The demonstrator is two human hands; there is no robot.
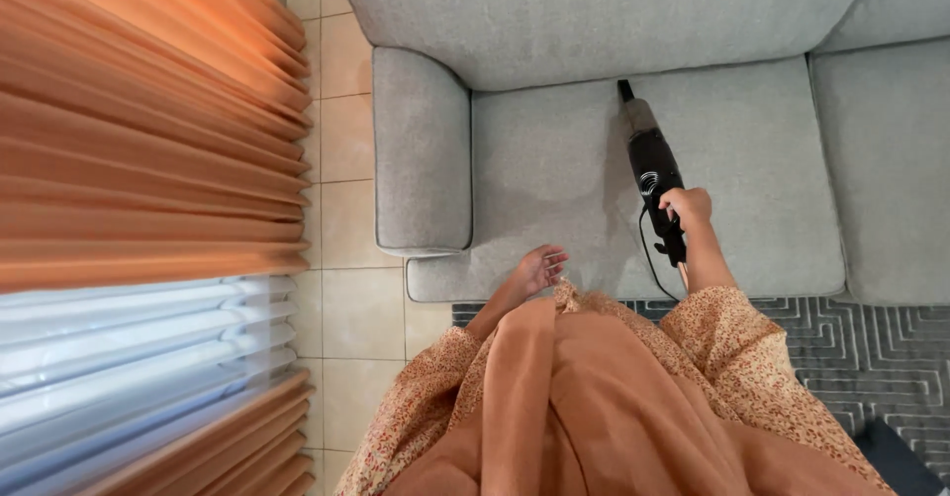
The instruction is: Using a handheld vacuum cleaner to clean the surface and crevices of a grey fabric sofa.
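My right hand (686, 206) grips the handle of a black handheld vacuum cleaner (651, 164). Its narrow nozzle points away from me and rests on the grey sofa seat cushion (554, 159). A black cord (648, 248) loops down from the vacuum over the cushion's front edge. My left hand (537, 267) hangs empty with fingers loosely spread, just in front of the cushion's front edge. An orange scarf and patterned sleeves cover my arms and chest.
The grey sofa's left armrest (421, 149) stands beside beige floor tiles (346, 288). Orange curtains (148, 110) and a sheer white one fill the left side. A dark grey patterned rug (871, 347) lies before the sofa.
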